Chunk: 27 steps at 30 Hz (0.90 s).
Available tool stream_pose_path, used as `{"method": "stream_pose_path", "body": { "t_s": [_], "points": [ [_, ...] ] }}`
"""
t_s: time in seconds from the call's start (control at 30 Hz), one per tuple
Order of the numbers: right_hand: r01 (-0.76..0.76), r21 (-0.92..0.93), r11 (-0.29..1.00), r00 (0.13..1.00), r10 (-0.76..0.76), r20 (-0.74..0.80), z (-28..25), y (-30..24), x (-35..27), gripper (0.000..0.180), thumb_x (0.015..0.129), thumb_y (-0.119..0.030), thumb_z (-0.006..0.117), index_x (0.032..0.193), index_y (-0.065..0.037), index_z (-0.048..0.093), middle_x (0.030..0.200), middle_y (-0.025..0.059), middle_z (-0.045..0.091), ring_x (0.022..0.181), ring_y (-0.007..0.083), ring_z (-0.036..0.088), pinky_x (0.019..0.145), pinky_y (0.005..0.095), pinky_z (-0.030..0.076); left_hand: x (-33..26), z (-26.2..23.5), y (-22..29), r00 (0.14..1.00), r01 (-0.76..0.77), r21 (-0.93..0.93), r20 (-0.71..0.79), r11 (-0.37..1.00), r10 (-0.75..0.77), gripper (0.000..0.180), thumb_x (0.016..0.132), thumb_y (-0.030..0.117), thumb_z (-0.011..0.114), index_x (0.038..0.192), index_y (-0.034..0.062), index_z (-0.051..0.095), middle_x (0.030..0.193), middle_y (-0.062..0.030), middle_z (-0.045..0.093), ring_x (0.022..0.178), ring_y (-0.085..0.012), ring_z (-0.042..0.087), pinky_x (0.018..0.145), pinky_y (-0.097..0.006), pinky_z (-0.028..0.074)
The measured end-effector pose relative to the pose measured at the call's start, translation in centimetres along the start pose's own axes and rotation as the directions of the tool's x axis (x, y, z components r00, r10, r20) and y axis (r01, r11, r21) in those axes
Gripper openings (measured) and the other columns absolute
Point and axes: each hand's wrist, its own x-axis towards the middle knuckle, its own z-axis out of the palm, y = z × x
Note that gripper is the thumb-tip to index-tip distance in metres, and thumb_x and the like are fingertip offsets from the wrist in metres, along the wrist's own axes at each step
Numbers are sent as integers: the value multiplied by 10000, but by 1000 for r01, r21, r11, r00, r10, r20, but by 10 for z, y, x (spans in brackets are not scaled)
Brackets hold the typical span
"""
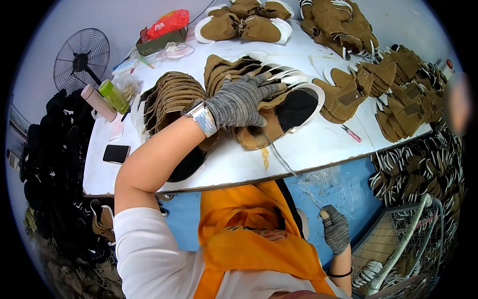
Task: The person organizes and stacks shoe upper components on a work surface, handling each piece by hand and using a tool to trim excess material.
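My left hand [239, 102] wears a grey fingerless glove. It lies with spread fingers across a row of brown shoe uppers [271, 119] with white edges and black linings, nested together on the table. Beside it, to the left, stands a second nested stack of brown shoe uppers [174, 92], partly covered by my left forearm. Below the table edge at the right, my right hand [336, 230], also gloved, is closed on a pale thin cord [294, 172]. That cord runs from the front upper under my left hand down to my right fingers.
On the white table [144, 164] lie a phone [116, 154], a bottle [113, 97], thread snips [351, 133] and more brown uppers [343, 97]. A box [162, 42] stands at the back. A fan [81, 60] is at the left, a wire cart [398, 239] at the lower right.
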Motion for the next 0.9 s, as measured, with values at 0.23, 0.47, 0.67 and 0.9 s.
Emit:
{"method": "stream_pose_path", "body": {
  "t_s": [0.23, 0.47, 0.67, 0.9],
  "points": [
    [-137, 0, 991, 983, 136, 120, -56, 25, -38, 303, 933, -295, 552, 787, -30, 532, 606, 35, 411, 565, 144, 370, 530, 302, 339, 1, 22, -6, 996, 42, 0, -73, 999, -42, 899, 677, 354, 784, 1435, 268, 309, 1500, -76, 265, 1398, -293, 195, 1142, -418, 195],
    [-59, -299, 953, 976, -7, -216, -33, 28, -26, 118, 878, -89, 593, 957, -13, 637, 847, 161, 627, 694, 295, 600, 684, 363, 487, 1, 22, 8, 992, 107, 11, -69, 994, -106, 864, 680, 239, 781, 1422, 264, 339, 1484, -85, 297, 1378, -299, 246, 1137, -408, 220],
    [-26, -264, 964, 954, -55, -296, -7, 18, -19, 125, 891, -127, 583, 845, -27, 641, 751, 156, 598, 668, 284, 573, 649, 387, 463, 5, 30, 10, 983, 124, 86, -145, 989, -111, 759, 750, 77, 690, 1409, 260, 361, 1468, -91, 323, 1361, -307, 280, 1132, -406, 247],
    [-107, -124, 986, 915, 49, -401, -79, 65, -72, 284, 905, -281, 598, 921, 2, 622, 814, 103, 611, 724, 234, 547, 674, 341, 453, 7, 42, 4, 962, 141, 32, -240, 989, -130, 728, 769, 41, 668, 1400, 256, 375, 1446, -84, 356, 1337, -306, 317, 1127, -410, 265]
  ]
}}
